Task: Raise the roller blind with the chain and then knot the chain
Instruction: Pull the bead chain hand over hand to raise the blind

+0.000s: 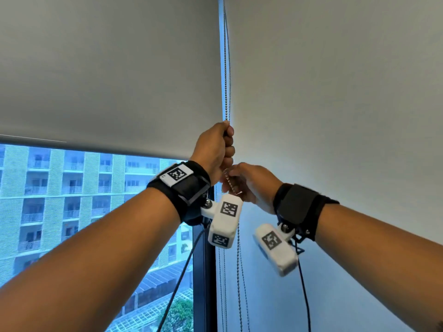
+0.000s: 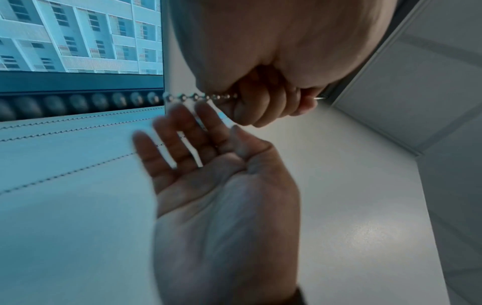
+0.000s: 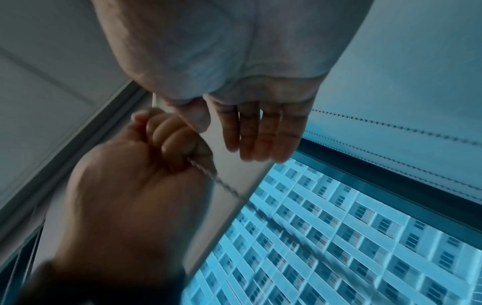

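Note:
The metal bead chain hangs in the gap between two grey roller blinds. My left hand is raised and grips the chain in a closed fist; the wrist views show the left hand with the chain coming out below its fingers. Just under it my right hand has straight, spread fingers and holds nothing, as the open right hand also shows. The left roller blind has its bottom edge partway up the window.
Through the window stands an apartment block. A dark window frame runs down beside more hanging chain strands. The right blind covers its window fully. Black cables dangle from the wrist cameras.

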Demonstrator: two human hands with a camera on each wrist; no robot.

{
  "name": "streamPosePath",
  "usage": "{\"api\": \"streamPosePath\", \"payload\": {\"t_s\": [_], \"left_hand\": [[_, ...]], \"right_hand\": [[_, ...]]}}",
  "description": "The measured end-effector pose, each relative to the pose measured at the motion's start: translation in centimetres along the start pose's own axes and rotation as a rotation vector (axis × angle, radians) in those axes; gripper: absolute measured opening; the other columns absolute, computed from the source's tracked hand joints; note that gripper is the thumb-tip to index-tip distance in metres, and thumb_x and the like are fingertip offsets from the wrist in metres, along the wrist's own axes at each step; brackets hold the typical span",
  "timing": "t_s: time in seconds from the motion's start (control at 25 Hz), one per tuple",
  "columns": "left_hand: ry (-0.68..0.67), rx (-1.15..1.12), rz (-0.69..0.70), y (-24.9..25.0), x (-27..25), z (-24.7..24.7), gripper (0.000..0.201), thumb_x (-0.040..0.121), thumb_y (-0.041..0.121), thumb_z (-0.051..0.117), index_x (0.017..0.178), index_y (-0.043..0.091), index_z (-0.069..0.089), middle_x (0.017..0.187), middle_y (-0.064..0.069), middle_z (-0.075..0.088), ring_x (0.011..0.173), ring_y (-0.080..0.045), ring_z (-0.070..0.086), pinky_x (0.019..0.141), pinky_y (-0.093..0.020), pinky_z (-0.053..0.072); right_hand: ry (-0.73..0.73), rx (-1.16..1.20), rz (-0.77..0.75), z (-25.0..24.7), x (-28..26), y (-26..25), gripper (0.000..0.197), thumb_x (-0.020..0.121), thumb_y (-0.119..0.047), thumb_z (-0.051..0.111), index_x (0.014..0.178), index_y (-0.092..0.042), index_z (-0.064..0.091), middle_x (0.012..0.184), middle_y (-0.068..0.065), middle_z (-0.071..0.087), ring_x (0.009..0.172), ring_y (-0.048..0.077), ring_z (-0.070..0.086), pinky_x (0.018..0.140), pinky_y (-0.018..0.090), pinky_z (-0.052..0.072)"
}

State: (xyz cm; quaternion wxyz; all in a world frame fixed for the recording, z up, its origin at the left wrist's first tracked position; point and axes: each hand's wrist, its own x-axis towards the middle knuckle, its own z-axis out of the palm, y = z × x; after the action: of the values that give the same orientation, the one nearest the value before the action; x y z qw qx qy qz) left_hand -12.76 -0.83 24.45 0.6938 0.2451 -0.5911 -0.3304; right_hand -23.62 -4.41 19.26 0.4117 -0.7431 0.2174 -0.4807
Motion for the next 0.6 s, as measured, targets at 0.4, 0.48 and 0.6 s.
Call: {"api": "streamPosePath", "payload": {"t_s": [0.4, 0.48, 0.6], "left_hand": [[-0.051, -0.052, 0.011, -4.2, -1.6, 0.9, 0.017, 0.079, 0.033, 0.054, 0.065, 0.024, 0.054, 0.065, 0.002, 0.048, 0.065, -0.015, 0.037, 0.063, -0.033, 0.029], [-0.097, -0.005, 0.065, -4.5, -2.5, 0.8, 0.011, 0.073, 0.029, 0.049, 0.074, 0.02, 0.056, 0.06, 0.008, 0.062, 0.066, -0.017, 0.05, 0.071, -0.036, 0.041], [-0.097, 0.114, 0.045, -4.2, -2.7, -0.4, 0.015, 0.081, 0.029, 0.05, 0.077, 0.016, 0.059, 0.066, 0.003, 0.066, 0.069, -0.019, 0.056, 0.067, -0.034, 0.046]], "right_hand": [[0.251, 0.392, -0.131, -0.3, 4.4, -8.8, 0.029, 0.103, -0.031, 0.039, 0.089, -0.01, 0.051, 0.062, 0.004, 0.046, 0.047, 0.015, 0.036, 0.05, 0.025, 0.029], [0.285, 0.383, -0.13, 0.4, 4.2, -9.1, 0.036, 0.104, -0.037, 0.037, 0.074, -0.018, 0.043, 0.051, -0.003, 0.03, 0.042, 0.012, 0.018, 0.045, 0.021, 0.014], [0.32, 0.354, -0.159, 0.8, 3.4, -8.4, 0.035, 0.1, -0.027, 0.038, 0.065, -0.023, 0.033, 0.047, -0.007, 0.023, 0.041, 0.012, 0.013, 0.043, 0.021, 0.01]]}}
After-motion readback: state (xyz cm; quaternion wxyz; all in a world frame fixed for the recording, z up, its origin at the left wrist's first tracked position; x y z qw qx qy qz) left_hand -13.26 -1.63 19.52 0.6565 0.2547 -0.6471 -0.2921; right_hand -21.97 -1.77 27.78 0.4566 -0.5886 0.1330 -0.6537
